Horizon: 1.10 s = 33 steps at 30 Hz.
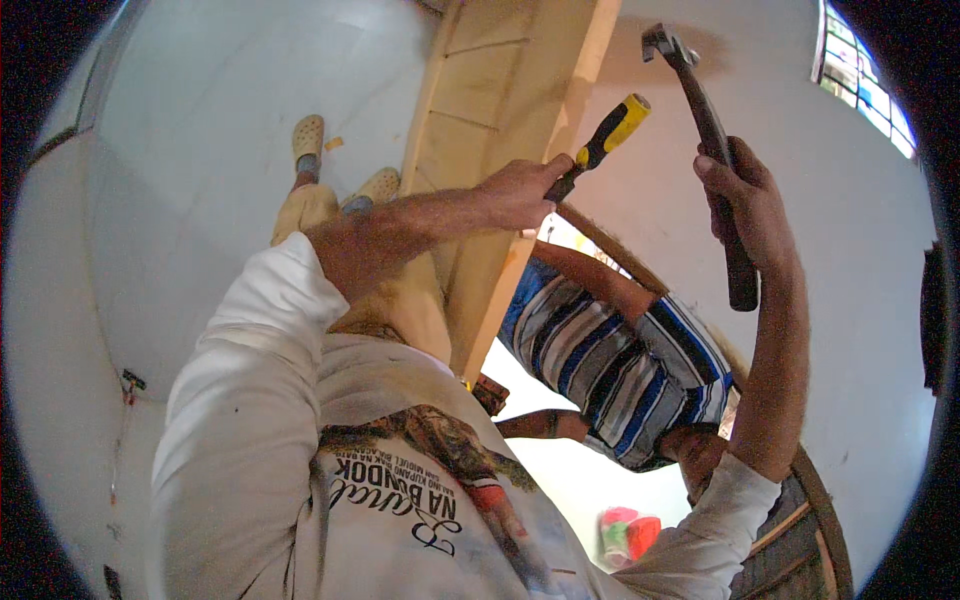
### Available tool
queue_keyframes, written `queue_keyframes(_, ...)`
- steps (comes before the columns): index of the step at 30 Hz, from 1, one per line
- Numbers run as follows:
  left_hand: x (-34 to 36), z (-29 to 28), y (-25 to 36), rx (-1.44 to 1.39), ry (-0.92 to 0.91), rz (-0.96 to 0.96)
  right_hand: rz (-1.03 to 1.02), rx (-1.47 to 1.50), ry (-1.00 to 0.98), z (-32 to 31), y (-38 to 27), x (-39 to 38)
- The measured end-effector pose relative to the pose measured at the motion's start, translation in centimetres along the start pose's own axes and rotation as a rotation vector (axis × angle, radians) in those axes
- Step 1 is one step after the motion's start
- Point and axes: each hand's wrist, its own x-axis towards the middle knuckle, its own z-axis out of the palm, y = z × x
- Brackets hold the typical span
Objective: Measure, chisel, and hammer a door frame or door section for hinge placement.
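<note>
My left hand [522,193] is closed around a chisel by the lower part of its yellow-and-black handle [614,130]. Its blade is mostly hidden by my fingers, at the edge of a light wooden door panel [485,85]. The butt of the handle points up and to the right. My right hand [748,205] grips a claw hammer [712,125] by its dark handle. The hammer's head is raised above and to the right of the chisel, apart from it.
A person in a striped shirt [620,370] is beyond the panel, near a wooden frame [825,545]. My feet in tan clogs [309,140] stand on the pale floor [240,90]. A barred window [865,75] is at the upper right. Something red and green [628,535] shows lower down.
</note>
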Motion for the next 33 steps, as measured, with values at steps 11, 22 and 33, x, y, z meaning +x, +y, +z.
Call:
queue_keyframes(11, 1.3, 0.1, -0.4, 0.046, -0.017, -0.007, -0.009, 0.069, 0.057, -0.1, 0.9, -1.3)
queue_keyframes(22, 0.4, 0.6, -0.7, 0.052, 0.033, 0.006, 0.001, 0.037, 0.026, 0.6, 1.0, -2.0)
queue_keyframes(33, -0.1, 0.9, -0.5, 0.059, 0.011, 0.012, 0.016, 0.031, 0.041, 0.7, 1.1, -2.6)
